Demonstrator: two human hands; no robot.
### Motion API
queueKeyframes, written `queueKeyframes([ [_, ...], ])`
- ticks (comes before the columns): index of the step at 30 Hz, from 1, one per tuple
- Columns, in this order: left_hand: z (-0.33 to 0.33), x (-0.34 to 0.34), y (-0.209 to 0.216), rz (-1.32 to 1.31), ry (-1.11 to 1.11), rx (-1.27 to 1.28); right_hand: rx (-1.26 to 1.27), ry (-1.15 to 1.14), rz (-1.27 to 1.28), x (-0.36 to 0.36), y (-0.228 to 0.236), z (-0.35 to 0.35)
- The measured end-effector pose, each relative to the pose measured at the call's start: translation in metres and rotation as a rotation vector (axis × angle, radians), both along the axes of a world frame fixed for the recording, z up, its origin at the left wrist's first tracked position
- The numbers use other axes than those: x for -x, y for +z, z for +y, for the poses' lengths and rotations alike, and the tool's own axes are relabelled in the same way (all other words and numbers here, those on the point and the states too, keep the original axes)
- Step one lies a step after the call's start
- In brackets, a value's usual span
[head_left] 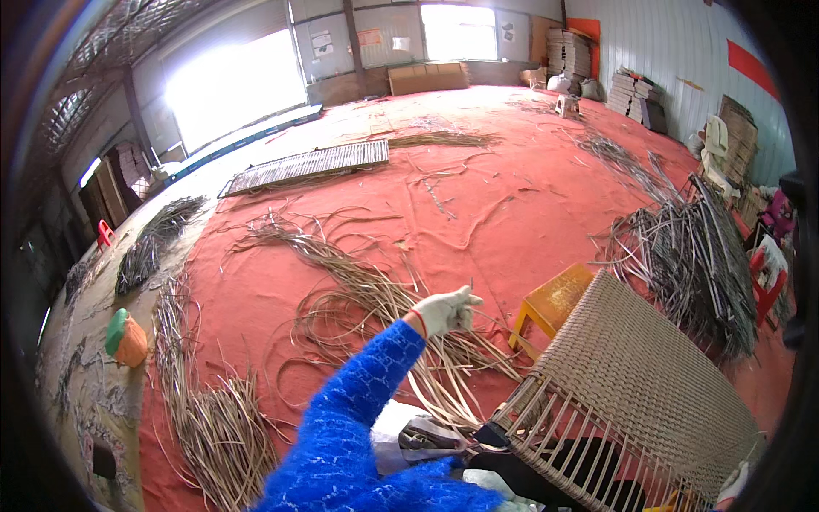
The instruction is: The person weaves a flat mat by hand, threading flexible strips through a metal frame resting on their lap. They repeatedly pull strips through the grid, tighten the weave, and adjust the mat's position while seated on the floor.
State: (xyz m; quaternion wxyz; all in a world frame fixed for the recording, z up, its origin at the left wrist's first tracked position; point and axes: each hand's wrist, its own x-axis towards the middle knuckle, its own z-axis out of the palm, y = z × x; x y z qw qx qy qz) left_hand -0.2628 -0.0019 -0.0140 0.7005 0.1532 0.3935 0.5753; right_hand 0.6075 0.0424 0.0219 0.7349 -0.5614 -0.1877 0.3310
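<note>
My left hand (pixel 448 313), in a white glove below a fuzzy blue sleeve, reaches out over a bundle of tan weaving strips (pixel 367 277). Its fingers are pinched together, and a thin strip end pokes up above them. Close to my body on the right, a chair-like woven panel (pixel 631 358) leans at a tilt. Its upper part is tightly woven, while bare parallel strands cross the lower part. At the lower right rim, a small piece of my gloved right hand (pixel 734 485) shows beside the panel's edge, its fingers mostly hidden.
A yellow stool (pixel 554 299) stands behind the panel. Grey strips (pixel 682 264) are heaped at right, and more tan strips (pixel 222 435) lie at lower left. A slatted frame (pixel 307 168) rests on the red floor covering (pixel 478 213). A green and orange object (pixel 126 339) sits left.
</note>
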Motion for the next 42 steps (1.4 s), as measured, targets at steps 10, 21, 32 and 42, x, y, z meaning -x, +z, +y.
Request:
queueKeyframes([
  [10, 0.054, -0.133, 0.071, 2.190, 0.468, -0.723, -0.035, 0.858, -0.290, 0.266, 0.049, -0.049],
  [21, -0.006, -0.214, 0.080, 1.357, -0.331, -0.644, -0.170, 0.706, -0.087, 0.306, 0.064, -0.057],
  [32, 0.066, -0.127, 0.044, 2.346, -0.385, -0.316, -0.256, 0.390, 0.110, 0.203, 0.046, -0.104],
  [42, 0.129, -0.037, 0.006, 2.945, -0.516, 0.274, -0.312, 0.149, 0.037, 0.147, 0.037, -0.149],
])
